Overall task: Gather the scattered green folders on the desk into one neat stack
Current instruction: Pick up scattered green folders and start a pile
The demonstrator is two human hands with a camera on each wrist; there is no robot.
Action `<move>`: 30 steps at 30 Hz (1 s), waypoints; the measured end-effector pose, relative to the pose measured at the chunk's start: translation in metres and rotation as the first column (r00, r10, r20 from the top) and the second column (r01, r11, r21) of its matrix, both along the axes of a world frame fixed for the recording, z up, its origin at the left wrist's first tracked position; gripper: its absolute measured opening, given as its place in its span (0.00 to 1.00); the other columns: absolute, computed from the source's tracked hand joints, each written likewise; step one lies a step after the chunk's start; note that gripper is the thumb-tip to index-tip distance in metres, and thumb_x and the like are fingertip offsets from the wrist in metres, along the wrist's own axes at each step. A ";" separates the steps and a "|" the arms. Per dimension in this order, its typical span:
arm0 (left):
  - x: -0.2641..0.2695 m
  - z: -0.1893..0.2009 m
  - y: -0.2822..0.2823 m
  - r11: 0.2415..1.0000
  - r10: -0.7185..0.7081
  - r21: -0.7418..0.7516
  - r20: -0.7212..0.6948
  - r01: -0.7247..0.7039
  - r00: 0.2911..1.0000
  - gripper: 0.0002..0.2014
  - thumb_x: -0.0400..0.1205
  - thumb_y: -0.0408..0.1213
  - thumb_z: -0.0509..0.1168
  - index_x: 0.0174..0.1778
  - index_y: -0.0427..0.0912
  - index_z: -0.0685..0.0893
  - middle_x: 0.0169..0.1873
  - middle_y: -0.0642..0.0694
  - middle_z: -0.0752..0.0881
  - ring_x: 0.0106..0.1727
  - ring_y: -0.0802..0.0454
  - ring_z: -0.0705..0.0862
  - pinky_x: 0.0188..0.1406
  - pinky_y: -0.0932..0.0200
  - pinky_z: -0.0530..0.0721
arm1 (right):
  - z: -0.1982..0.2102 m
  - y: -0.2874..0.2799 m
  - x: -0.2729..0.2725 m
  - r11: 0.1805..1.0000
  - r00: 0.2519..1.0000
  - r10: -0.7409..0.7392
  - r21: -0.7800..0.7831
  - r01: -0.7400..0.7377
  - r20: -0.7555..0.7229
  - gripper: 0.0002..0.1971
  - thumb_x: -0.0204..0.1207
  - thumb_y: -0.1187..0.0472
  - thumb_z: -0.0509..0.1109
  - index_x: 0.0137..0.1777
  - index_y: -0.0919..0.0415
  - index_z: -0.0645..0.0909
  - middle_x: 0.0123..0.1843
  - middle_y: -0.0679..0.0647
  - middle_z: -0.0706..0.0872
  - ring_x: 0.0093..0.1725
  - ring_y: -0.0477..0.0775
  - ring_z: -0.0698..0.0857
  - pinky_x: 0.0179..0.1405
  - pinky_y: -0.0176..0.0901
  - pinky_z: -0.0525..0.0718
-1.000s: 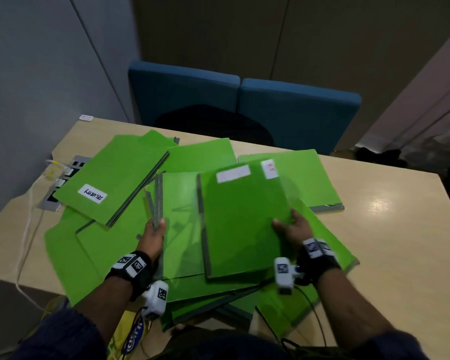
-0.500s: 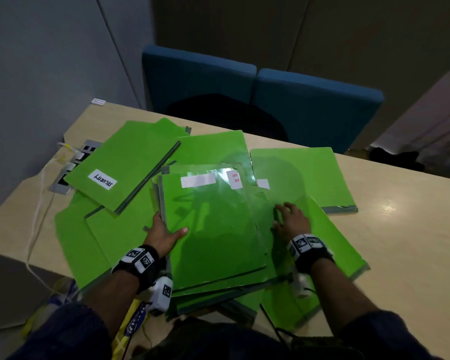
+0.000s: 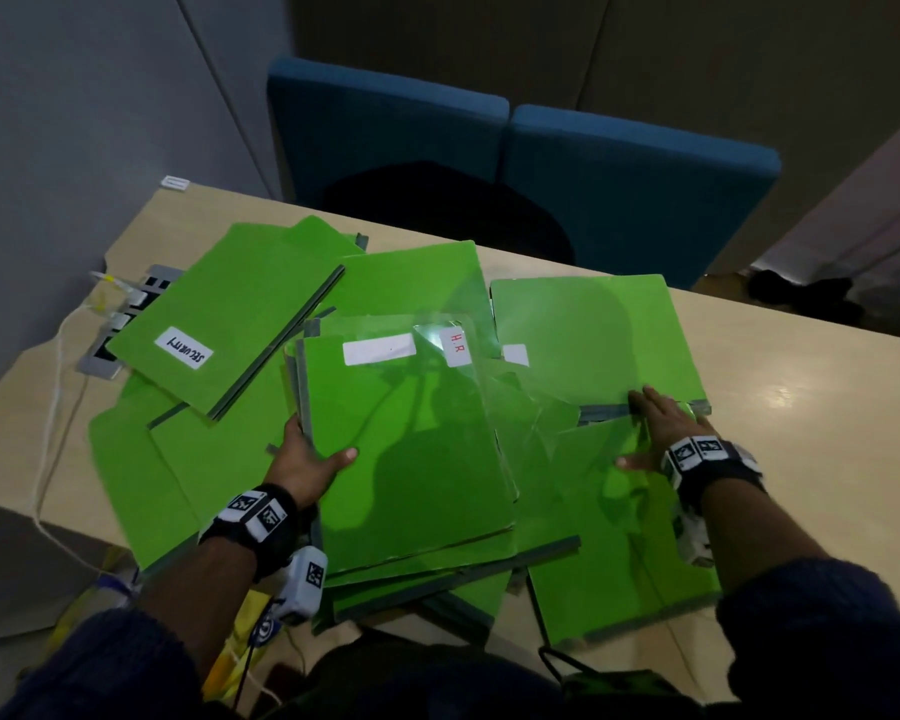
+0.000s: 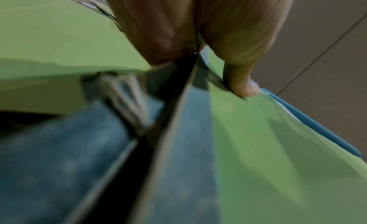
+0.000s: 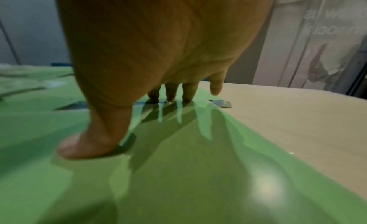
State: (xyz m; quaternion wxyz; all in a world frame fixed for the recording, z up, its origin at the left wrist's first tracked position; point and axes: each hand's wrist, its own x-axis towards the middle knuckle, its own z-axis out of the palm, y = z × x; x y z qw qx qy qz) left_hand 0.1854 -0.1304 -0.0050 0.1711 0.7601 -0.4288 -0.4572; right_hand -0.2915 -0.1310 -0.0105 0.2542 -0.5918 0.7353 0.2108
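Nearest the body, the lower edges of the green folders (image 3: 619, 574) are seen overhanging the front edge of the desk (image 3: 827, 459). The left hand (image 3: 307, 465) is clamped on the spine edge of the middle pile (image 3: 411, 449), thumb laid on its top cover and fingers tucked beneath. The right hand (image 3: 661, 433) is spread flat, fingers straight, pressed on a folder at the right of the heap; nothing is gripped by it. Farther off, a folder marked SECURITY (image 3: 230, 324) is laid askew at the left, partly over a socket panel (image 3: 120, 324). Another folder (image 3: 593, 335) is lying at the far right. Beyond the desk, two blue chairs (image 3: 515, 163) are set side by side.
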 end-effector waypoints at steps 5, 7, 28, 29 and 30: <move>-0.003 0.005 0.003 1.000 0.009 0.030 0.014 -0.009 1.000 0.47 0.74 0.43 0.76 0.82 0.46 0.54 0.80 0.35 0.64 0.78 0.34 0.66 0.73 0.38 0.69 | -0.002 0.034 -0.037 0.987 0.987 -0.159 -0.036 0.158 -0.011 0.57 0.65 0.39 0.79 0.86 0.44 0.44 0.88 0.49 0.48 0.86 0.60 0.53 0.80 0.73 0.54; -0.005 0.007 0.003 1.000 0.001 0.027 0.035 -0.002 0.999 0.46 0.74 0.42 0.76 0.82 0.45 0.54 0.80 0.34 0.64 0.78 0.33 0.66 0.73 0.38 0.70 | 0.002 0.051 -0.050 0.983 0.982 -0.176 -0.064 0.172 -0.063 0.53 0.65 0.39 0.78 0.85 0.45 0.51 0.86 0.51 0.58 0.84 0.62 0.60 0.80 0.71 0.57; -0.052 0.009 -0.026 0.994 0.104 0.017 0.056 -0.105 0.993 0.41 0.75 0.36 0.75 0.80 0.44 0.59 0.77 0.32 0.68 0.74 0.29 0.69 0.70 0.35 0.72 | 0.008 0.127 -0.057 0.998 0.996 -0.061 0.029 0.059 0.065 0.46 0.60 0.29 0.74 0.78 0.44 0.66 0.79 0.49 0.66 0.78 0.56 0.65 0.78 0.60 0.66; -0.056 0.008 -0.025 0.992 0.121 0.034 0.048 -0.123 0.991 0.41 0.76 0.36 0.75 0.81 0.45 0.59 0.77 0.33 0.67 0.75 0.29 0.69 0.70 0.34 0.72 | 0.008 0.126 -0.055 0.998 0.995 -0.063 0.024 0.061 0.083 0.47 0.60 0.30 0.75 0.78 0.45 0.66 0.79 0.49 0.67 0.77 0.55 0.66 0.77 0.59 0.68; -0.060 0.007 -0.024 0.989 0.138 0.049 0.043 -0.140 0.989 0.41 0.76 0.36 0.74 0.81 0.48 0.58 0.78 0.34 0.66 0.74 0.29 0.69 0.69 0.33 0.73 | 0.008 0.126 -0.051 0.998 0.994 -0.061 0.018 0.059 0.092 0.48 0.60 0.31 0.76 0.79 0.46 0.65 0.78 0.49 0.68 0.76 0.55 0.68 0.77 0.58 0.69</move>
